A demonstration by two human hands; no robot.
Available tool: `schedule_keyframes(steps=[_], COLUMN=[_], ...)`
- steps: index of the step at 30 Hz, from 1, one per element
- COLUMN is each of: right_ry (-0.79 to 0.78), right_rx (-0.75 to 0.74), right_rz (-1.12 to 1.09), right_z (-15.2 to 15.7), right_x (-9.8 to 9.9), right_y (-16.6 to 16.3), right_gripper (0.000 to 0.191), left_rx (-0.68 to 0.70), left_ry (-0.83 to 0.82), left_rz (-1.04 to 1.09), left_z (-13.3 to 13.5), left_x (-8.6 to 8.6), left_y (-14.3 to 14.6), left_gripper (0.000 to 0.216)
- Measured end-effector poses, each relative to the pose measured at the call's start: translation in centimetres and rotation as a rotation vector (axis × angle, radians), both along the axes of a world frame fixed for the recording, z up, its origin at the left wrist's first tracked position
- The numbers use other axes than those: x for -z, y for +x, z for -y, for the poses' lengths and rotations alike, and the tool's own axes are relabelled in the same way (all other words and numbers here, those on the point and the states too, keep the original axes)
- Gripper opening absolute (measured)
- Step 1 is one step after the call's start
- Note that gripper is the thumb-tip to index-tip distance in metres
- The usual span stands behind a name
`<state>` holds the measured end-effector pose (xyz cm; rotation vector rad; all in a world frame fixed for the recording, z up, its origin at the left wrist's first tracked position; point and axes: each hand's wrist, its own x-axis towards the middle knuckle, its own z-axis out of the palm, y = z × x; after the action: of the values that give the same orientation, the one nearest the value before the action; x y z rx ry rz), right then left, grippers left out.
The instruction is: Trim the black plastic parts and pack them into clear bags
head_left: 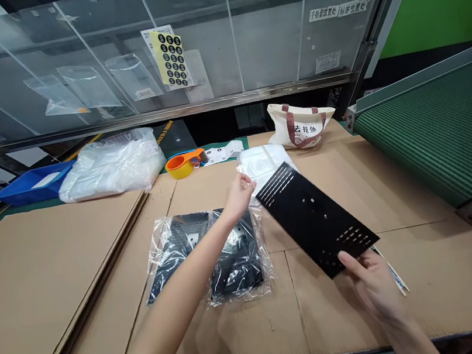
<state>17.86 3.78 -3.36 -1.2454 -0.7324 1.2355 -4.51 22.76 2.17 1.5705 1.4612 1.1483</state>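
Observation:
My right hand (pixel 371 281) grips the lower end of a black metal panel (pixel 313 218), thumb on top. The panel is tilted and has rows of slots at both ends and a few small holes in the middle. My left hand (pixel 241 194) has its fingers pinched together beside the panel's upper left corner, at the left edge of a stack of white plastic bags (pixel 262 161). What those fingers hold, if anything, cannot be made out. Under my left forearm lie black panels in clear plastic bags (pixel 238 265), partly hidden by the arm.
Cardboard (pixel 410 275) covers the table. Thin sticks (pixel 396 277) lie by my right hand. At the back are a blue tray (pixel 33 186), a bulky plastic bag (pixel 110 166), an orange tape dispenser (pixel 183 164) and a cloth bag (pixel 302 126). A green conveyor belt (pixel 446 133) borders the right.

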Motion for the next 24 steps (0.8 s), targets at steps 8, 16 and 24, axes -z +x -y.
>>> schedule_keyframes(steps=[8, 16, 24], right_ry=[-0.290, -0.233, -0.178], right_rx=[0.005, 0.229, 0.055], right_rz=[-0.473, -0.406, -0.452], right_z=[3.7, 3.8, 3.1], right_x=[0.2, -0.3, -0.3], right_y=[-1.7, -3.7, -5.2], right_gripper=[0.040, 0.041, 0.032], left_rx=[0.309, 0.215, 0.311], left_ry=[-0.038, 0.187, 0.333], left_rz=[-0.362, -0.828, -1.005], left_z=[3.5, 6.6, 9.3], left_x=[-2.2, -1.7, -1.1], left_y=[-0.2, 2.1, 5.2], left_gripper=[0.031, 0.034, 0.044])
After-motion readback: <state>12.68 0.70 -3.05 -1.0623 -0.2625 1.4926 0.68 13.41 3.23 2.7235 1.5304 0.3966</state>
